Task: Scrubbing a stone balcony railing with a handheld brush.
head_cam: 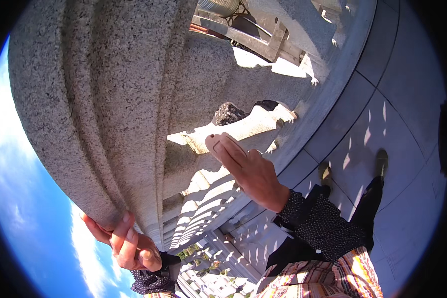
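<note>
A thick speckled granite rail [130, 82] with grooved mouldings takes up the left half of the head view. My left hand [128, 242] is at the rail's lower edge, its fingers curled around the narrow stone end. Held in my right hand [253, 171] is a flat, round-ended tan piece [211, 139] with a small dark hole near its tip. Two fingers lie along it; the thumb is hidden. This hand is in front of the stone balusters [208, 70], and whether the piece touches them I cannot tell.
Curved stone balusters stand between the rail and a base kerb [305, 111]. Large grey floor tiles [406, 123] carry patches of sunlight. My shoes [381, 162] stand on them. A dark rough lump [229, 113] and a ribbed metal container [219, 5] show beyond the balusters.
</note>
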`<state>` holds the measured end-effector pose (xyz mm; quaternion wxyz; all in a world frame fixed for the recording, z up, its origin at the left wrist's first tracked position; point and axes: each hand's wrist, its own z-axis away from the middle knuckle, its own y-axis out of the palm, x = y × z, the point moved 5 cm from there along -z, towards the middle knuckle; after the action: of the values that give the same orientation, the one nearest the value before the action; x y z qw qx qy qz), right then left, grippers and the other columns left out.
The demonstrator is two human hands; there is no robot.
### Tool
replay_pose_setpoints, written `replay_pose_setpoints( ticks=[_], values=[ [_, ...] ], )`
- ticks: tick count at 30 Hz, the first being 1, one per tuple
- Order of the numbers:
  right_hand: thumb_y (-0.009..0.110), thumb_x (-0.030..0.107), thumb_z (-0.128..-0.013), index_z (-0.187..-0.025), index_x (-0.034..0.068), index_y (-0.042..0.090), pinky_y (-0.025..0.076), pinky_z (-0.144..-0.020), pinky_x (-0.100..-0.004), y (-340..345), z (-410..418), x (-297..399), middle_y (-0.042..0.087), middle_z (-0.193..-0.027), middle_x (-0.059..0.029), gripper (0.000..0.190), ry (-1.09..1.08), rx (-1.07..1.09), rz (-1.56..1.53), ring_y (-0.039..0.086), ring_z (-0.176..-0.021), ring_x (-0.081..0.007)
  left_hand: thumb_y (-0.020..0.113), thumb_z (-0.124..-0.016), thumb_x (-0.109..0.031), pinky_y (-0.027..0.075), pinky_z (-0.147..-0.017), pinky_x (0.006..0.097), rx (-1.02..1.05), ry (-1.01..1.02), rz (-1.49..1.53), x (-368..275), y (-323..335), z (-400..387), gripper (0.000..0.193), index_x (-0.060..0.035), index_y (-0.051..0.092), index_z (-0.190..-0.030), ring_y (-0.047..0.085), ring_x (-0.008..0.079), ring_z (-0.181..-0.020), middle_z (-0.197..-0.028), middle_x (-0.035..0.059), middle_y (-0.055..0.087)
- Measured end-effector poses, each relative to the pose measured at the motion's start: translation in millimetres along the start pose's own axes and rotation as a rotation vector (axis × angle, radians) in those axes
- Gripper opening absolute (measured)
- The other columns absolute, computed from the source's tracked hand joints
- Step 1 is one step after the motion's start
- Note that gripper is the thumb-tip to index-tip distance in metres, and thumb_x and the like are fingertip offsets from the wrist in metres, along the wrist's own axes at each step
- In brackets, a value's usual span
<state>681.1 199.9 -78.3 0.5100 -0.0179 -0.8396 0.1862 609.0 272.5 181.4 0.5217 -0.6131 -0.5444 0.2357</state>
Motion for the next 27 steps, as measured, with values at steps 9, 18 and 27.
replay_pose_setpoints(
  ticks=[9, 18, 27],
  values=[
    [0.062, 0.013, -0.088, -0.108, 0.006, 0.064, 0.054, -0.059, -0.0374, 43, -69, -21, 0.069, -0.090, -0.0112, 0.021, -0.074, 0.059, -0.119, 0.068, -0.067, -0.0254, 0.036, -0.101, -0.049, 0.010, -0.118, 0.0635, -0.029, -0.076, -0.064, -1, 0, 0, 0.054, -0.0082, 0.067, -0.119, 0.027, 0.0470, -0.144, -0.115, 0.0133, 0.071],
    [0.061, 0.014, -0.087, -0.117, 0.005, 0.062, 0.050, -0.055, -0.0258, 27, -4, 7, 0.061, -0.126, -0.0098, 0.032, -0.004, 0.026, 0.039, 0.057, -0.063, -0.0163, 0.036, -0.101, -0.049, 0.010, -0.119, 0.0626, -0.011, -0.045, -0.048, -1, 0, -1, 0.061, 0.0014, 0.064, -0.122, 0.024, 0.0459, -0.145, -0.115, 0.0152, 0.070],
    [0.062, 0.011, -0.086, -0.125, 0.004, 0.056, 0.056, -0.063, -0.0312, -8, -24, -2, 0.060, -0.129, -0.0149, 0.040, 0.088, 0.029, -0.058, 0.069, -0.073, -0.0223, 0.041, -0.097, -0.030, 0.011, -0.116, 0.0663, 0.081, -0.137, -0.027, -11, -6, -10, 0.040, -0.0011, 0.061, -0.116, 0.023, 0.0516, -0.144, -0.120, 0.0225, 0.066]
  ],
)
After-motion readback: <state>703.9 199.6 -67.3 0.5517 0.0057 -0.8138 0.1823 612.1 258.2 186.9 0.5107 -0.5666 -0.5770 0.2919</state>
